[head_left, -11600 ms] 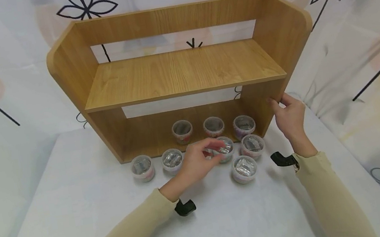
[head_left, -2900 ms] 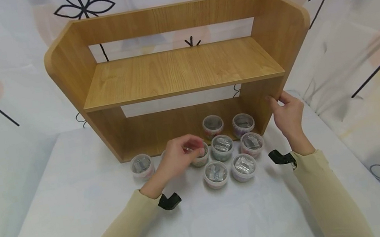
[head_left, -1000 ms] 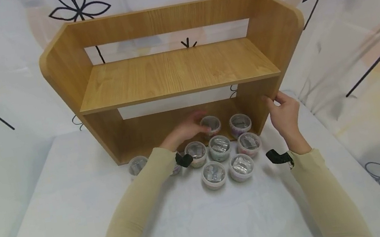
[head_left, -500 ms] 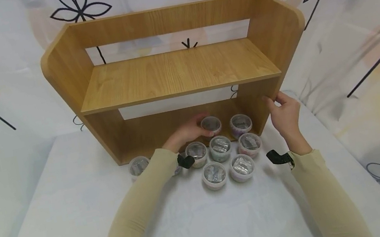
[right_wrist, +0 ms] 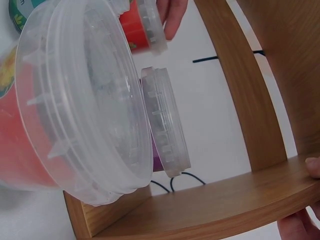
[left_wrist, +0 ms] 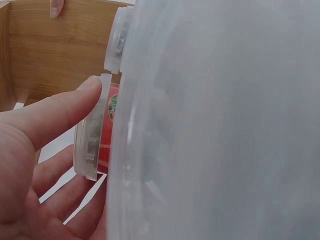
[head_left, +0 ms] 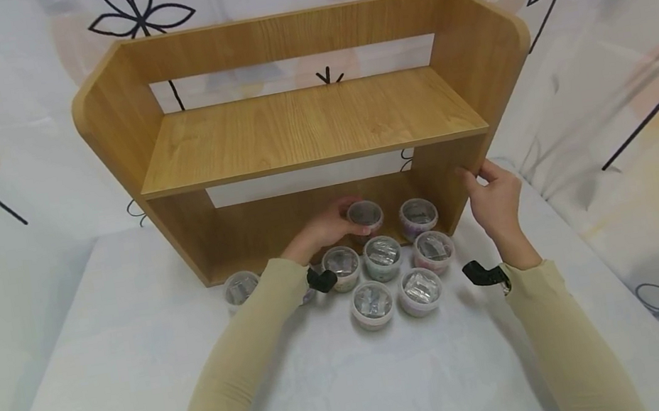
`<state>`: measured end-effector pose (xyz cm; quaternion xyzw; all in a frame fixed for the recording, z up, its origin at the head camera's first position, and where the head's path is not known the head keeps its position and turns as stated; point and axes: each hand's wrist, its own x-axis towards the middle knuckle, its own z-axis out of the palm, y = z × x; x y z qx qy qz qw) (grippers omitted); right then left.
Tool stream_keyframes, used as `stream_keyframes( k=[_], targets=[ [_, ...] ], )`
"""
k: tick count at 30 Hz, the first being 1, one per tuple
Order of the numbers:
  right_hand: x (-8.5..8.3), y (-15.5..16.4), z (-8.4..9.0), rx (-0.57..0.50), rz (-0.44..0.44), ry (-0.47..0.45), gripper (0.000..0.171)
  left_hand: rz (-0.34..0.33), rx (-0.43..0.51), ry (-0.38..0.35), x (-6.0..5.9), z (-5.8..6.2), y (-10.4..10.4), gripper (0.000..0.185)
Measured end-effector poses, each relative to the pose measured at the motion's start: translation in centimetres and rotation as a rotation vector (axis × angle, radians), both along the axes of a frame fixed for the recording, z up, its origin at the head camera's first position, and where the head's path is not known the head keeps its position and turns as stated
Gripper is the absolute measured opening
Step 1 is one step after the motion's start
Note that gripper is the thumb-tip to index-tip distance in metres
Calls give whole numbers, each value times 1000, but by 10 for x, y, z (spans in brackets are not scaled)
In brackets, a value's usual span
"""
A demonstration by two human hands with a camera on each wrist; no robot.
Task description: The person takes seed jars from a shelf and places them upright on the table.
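Note:
My left hand (head_left: 335, 222) reaches under the lower board of the wooden shelf (head_left: 305, 130) and grips a small clear-lidded cup with a red label (head_left: 365, 215). In the left wrist view my thumb (left_wrist: 55, 115) lies on that red cup's lid rim (left_wrist: 92, 135) and my fingers curl beneath it. Beside it on the right stands a purple cup (head_left: 419, 216). My right hand (head_left: 483, 175) holds the front edge of the shelf's right side panel (right_wrist: 225, 205).
Several more lidded cups stand in front of the shelf: a row of three (head_left: 383, 256), two nearer me (head_left: 373, 302), and one apart at the left (head_left: 241, 288). A white patterned cloth (head_left: 105, 384) covers the table and hangs behind.
My left hand left the front row of cups, reached into the lower bay and took hold of the red cup at the back. My right hand has stayed on the side panel.

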<state>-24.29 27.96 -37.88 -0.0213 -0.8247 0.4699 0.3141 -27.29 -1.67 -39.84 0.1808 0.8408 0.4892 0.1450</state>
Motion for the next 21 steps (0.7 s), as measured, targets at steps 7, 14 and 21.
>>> stream_keyframes(
  k=[7, 14, 21],
  targets=[
    [-1, -1, -1, 3, -21, -1, 30, 28, -9, 26, 3, 4, -3, 74],
    [0, -2, 0, -3, -14, -1, 29, 38, -14, 53, 4, 9, -4, 75],
    [0, -2, 0, -7, -16, -5, 28, 34, 28, 88, 7, 15, -7, 77]
  ],
)
